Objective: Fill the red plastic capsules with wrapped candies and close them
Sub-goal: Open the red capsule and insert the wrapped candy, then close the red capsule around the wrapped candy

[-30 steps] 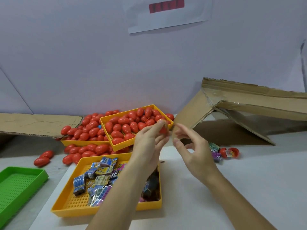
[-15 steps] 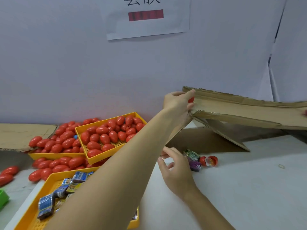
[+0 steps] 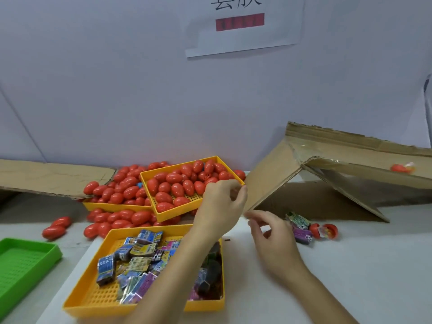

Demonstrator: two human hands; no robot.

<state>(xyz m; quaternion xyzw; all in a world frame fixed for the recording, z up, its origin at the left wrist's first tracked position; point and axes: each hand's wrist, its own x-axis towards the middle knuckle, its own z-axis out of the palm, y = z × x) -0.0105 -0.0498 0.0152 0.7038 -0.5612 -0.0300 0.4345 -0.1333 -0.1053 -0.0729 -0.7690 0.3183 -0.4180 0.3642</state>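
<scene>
Red glossy egg-shaped capsules [image 3: 177, 190] in perforated yellow tray [image 3: 163, 215], left hand [image 3: 222, 206] curled empty, right hand [image 3: 271, 239] loosely open.

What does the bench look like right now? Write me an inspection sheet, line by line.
Surface: white table, bare at right.
Job's things: red capsules heaped in a tilted yellow tray, more in a second tray and loose on the table; wrapped candies in the near yellow tray; an open capsule and two candies at right; one capsule on the cardboard chute.
Clutter: green tray; flat cardboard.
Hands: left hand over the capsule tray's corner, fingers curled, holding nothing seen; right hand loosely curled, holding nothing.
Cables: nothing seen.
Surroundings: pale wall with paper sign.
</scene>
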